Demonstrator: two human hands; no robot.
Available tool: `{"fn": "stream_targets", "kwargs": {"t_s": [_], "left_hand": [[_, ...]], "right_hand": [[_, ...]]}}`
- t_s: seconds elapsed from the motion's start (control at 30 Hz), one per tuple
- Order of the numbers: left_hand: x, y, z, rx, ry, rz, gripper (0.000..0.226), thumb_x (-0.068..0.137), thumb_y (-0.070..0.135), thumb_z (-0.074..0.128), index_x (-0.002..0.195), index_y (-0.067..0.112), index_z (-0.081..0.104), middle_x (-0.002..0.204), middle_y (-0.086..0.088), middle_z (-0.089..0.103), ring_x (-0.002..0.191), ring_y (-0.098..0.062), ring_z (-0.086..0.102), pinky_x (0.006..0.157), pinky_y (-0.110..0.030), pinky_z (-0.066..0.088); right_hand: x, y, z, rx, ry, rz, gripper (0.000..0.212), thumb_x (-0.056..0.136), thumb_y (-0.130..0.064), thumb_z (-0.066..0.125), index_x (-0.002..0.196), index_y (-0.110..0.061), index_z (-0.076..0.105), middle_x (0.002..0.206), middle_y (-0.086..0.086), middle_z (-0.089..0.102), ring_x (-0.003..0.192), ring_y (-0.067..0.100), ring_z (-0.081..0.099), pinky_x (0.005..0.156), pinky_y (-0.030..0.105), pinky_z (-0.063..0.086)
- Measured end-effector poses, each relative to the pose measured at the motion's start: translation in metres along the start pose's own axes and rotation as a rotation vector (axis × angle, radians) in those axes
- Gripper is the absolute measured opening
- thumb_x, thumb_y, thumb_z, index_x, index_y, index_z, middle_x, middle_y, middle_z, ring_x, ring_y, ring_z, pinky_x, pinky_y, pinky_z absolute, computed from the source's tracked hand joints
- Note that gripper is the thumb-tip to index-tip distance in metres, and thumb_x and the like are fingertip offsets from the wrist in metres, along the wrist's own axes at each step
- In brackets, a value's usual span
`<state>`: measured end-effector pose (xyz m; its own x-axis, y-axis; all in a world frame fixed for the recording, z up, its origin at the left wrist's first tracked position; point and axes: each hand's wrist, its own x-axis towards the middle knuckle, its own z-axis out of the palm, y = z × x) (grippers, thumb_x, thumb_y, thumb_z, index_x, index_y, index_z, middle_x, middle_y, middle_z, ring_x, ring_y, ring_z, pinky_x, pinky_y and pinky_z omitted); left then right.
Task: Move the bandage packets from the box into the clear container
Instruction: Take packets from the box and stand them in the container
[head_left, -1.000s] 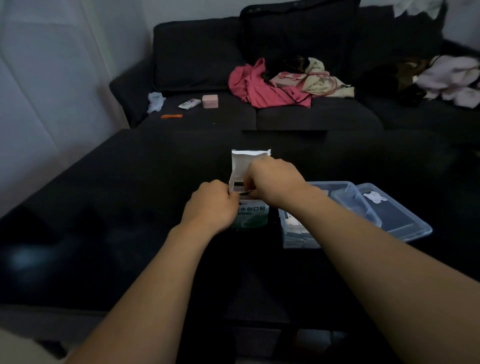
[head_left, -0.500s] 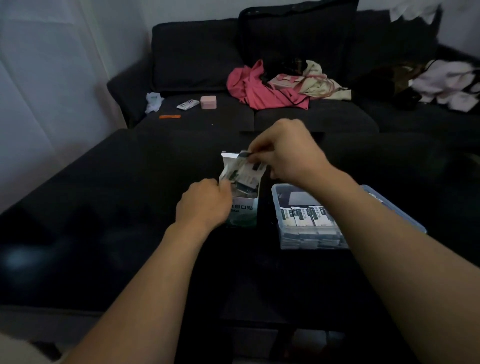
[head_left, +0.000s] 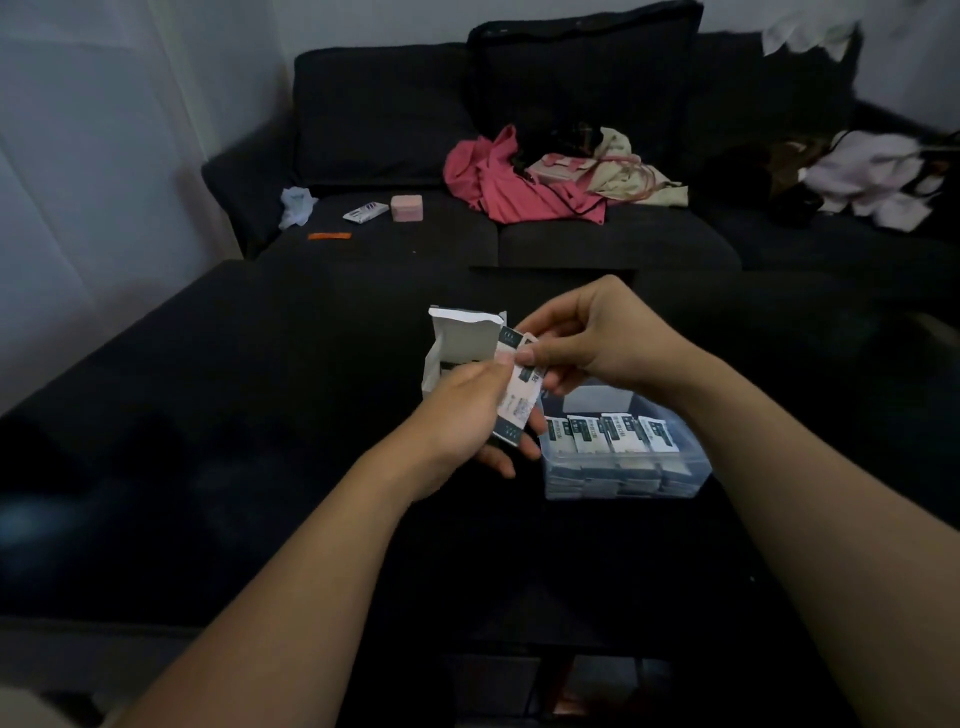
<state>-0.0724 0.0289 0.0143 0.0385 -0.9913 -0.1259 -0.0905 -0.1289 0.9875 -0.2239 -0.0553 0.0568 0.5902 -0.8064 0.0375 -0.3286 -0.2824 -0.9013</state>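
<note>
Head view: well into the job, a fresh bundle of packets out of the box and not yet in the container

Both hands hold the bandage packets (head_left: 519, 395) just left of the clear container (head_left: 628, 475); the left hand (head_left: 462, 415) has its grip curled round the lower end, the right hand (head_left: 587, 343) pinches the top. The container on the dark table (head_left: 260, 467) already shows rows of packets. The open box (head_left: 460, 353) stands behind the hands; what remains inside it I cannot tell
</note>
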Motion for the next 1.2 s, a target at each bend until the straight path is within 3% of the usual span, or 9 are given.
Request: {"fn": "stream_targets", "kwargs": {"t_s": [0.2,0.37,0.5,0.63,0.7,0.8,0.93,1.07,1.2], "left_hand": [[0.002,0.005,0.004,-0.226,0.014,-0.125,0.063,0.105,0.059,0.02,0.113,0.014,0.063,0.063,-0.007,0.057,0.046,-0.017,0.052,0.036,-0.019,0.036],[0.006,0.004,0.004,-0.272,-0.009,-0.15,0.051,0.109,0.048,0.026,0.102,0.016,0.065,0.068,-0.007,0.06,0.053,-0.016,0.051,0.038,-0.021,0.033],[0.01,0.003,0.006,-0.316,0.033,-0.167,0.049,0.109,0.046,0.028,0.105,0.013,0.064,0.069,-0.007,0.063,0.055,-0.016,0.054,0.038,-0.022,0.037],[0.015,0.001,0.016,-0.202,0.14,-0.111,0.061,0.108,0.05,0.025,0.088,0.011,0.067,0.063,-0.005,0.057,0.052,-0.014,0.047,0.038,-0.021,0.033],[0.019,0.0,0.023,-0.172,0.186,-0.069,0.065,0.109,0.05,0.024,0.083,0.009,0.068,0.062,-0.005,0.055,0.051,-0.013,0.045,0.04,-0.022,0.032],[0.023,-0.001,0.033,-0.071,0.182,0.0,0.061,0.109,0.049,0.024,0.089,0.011,0.066,0.065,-0.006,0.058,0.053,-0.014,0.05,0.041,-0.023,0.035],[0.026,-0.006,0.039,0.162,0.143,0.13,0.065,0.107,0.054,0.022,0.095,0.011,0.07,0.076,-0.008,0.07,0.062,-0.018,0.065,0.043,-0.027,0.046],[0.027,-0.015,0.035,0.522,0.18,0.354,0.051,0.106,0.05,0.034,0.096,0.015,0.069,0.084,-0.003,0.07,0.079,-0.019,0.067,0.067,-0.047,0.057],[0.023,-0.014,0.033,0.786,0.112,0.44,0.025,0.101,0.042,0.054,0.101,0.024,0.072,0.086,0.008,0.07,0.074,-0.005,0.061,0.07,-0.031,0.052]], "right_hand": [[-0.007,-0.002,-0.002,-0.026,0.017,-0.072,0.028,0.081,0.0,0.076,0.107,-0.004,0.072,0.088,0.021,0.075,0.075,0.029,0.075,0.069,0.037,0.064],[-0.001,0.002,0.01,-0.408,0.18,-0.171,0.042,0.081,-0.015,0.081,0.121,-0.026,0.071,0.115,-0.009,0.056,0.081,0.015,0.066,0.068,0.023,0.06],[-0.001,0.009,0.015,-0.484,0.058,-0.197,0.048,0.089,-0.019,0.073,0.135,-0.023,0.062,0.125,-0.005,0.063,0.086,-0.001,0.06,0.074,0.012,0.05],[-0.005,0.008,0.011,-0.401,0.106,-0.226,0.036,0.092,-0.015,0.069,0.128,-0.02,0.067,0.107,-0.006,0.073,0.087,0.006,0.069,0.08,0.024,0.058],[-0.007,0.008,0.005,-0.3,0.113,-0.199,0.027,0.095,-0.009,0.065,0.12,-0.016,0.07,0.098,-0.003,0.074,0.084,0.004,0.07,0.072,0.019,0.057],[-0.013,0.008,-0.004,-0.256,0.061,-0.128,0.014,0.096,-0.003,0.061,0.106,-0.006,0.07,0.089,0.011,0.073,0.066,0.003,0.064,0.057,0.014,0.05],[-0.024,0.01,-0.029,-0.281,0.035,-0.011,0.011,0.096,-0.002,0.06,0.101,-0.004,0.07,0.088,0.012,0.071,0.061,0.005,0.058,0.053,0.016,0.047],[-0.033,0.021,-0.076,-0.514,0.085,0.086,0.012,0.095,-0.006,0.063,0.094,-0.013,0.072,0.09,0.004,0.074,0.067,0.003,0.063,0.062,0.018,0.047],[-0.035,0.044,-0.088,-0.769,-0.041,0.243,0.011,0.094,-0.011,0.065,0.089,-0.02,0.071,0.089,0.001,0.071,0.08,0.014,0.064,0.069,0.028,0.047]]}}
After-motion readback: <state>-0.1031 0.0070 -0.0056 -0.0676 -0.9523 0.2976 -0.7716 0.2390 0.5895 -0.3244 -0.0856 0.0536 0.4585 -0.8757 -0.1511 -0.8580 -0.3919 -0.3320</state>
